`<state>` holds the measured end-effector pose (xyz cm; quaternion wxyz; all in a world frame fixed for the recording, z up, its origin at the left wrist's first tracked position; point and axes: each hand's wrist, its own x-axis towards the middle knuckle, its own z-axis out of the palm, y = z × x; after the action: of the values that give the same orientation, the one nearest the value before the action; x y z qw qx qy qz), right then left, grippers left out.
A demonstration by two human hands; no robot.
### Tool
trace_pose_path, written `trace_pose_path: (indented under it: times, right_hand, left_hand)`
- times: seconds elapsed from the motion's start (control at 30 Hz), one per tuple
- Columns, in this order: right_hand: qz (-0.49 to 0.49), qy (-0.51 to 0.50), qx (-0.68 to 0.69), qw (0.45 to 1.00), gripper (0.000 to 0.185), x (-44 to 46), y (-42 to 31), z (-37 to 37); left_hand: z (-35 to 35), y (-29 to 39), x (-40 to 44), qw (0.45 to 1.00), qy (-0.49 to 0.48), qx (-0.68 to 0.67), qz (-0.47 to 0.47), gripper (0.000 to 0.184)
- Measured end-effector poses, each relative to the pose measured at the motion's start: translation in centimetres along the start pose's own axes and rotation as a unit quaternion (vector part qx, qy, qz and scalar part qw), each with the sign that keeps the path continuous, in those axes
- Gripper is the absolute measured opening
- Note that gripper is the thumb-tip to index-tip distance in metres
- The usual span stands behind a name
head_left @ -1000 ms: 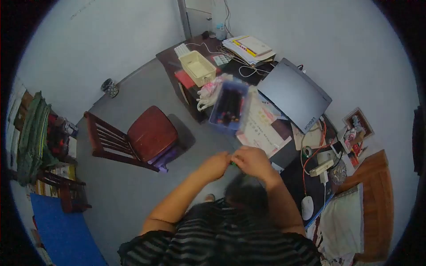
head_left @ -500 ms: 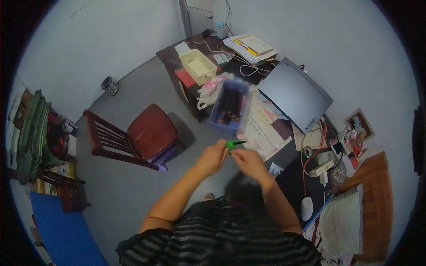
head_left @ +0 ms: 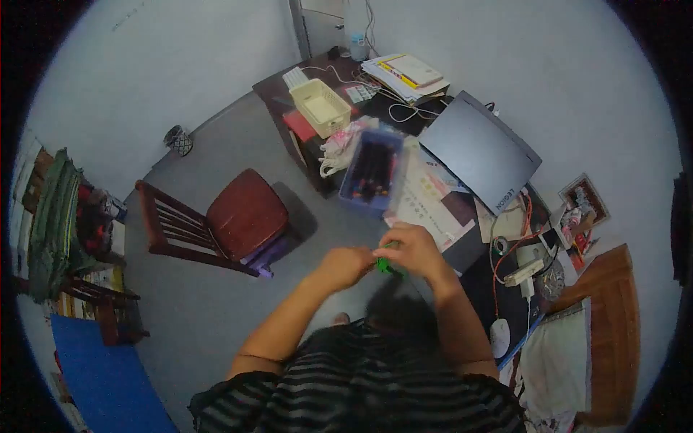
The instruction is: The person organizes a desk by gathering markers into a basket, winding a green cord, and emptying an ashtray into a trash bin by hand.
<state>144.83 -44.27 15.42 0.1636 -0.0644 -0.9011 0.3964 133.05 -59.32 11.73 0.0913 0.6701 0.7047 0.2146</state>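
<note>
A black top [head_left: 346,393] with grey horizontal stripes, slightly wavy and uneven, covers the torso; its short, loose dark sleeves [head_left: 234,400] show fainter striping and end near the elbows.

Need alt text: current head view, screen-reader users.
Left hand and right hand meet at a small green object beside a cluttered desk. Nearby are a blue bin of blurred pen-like items, a cream basket and a closed Legion laptop.
</note>
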Motion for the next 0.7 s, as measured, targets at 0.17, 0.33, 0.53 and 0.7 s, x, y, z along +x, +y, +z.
trace_pose_path:
  times: [0.17, 0.33, 0.53, 0.7]
  right_hand:
    - [0.166, 0.009, 0.297, 0.940, 0.011, -0.5, 3.6, 1.9]
    - [0.159, -0.017, 0.110, 0.981, 0.014, -1.8, 2.6, 3.6]
    - [0.004, 0.006, -0.044, 0.999, 0.015, -2.0, 0.1, 2.7]
    - [0.054, 0.077, 0.046, 0.995, 0.017, -0.8, 1.5, 1.2]
  left_hand:
    - [-0.6, 0.2, 0.4, 0.979, 0.119, -0.166, 0.022, 0.014]
    - [-0.4, 0.7, 0.4, 0.966, 0.177, -0.137, -0.131, 0.017]
    - [0.2, 0.2, 0.4, 0.976, 0.160, -0.074, -0.128, 0.016]
    - [0.2, 0.3, 0.6, 0.971, 0.158, -0.176, 0.038, 0.015]
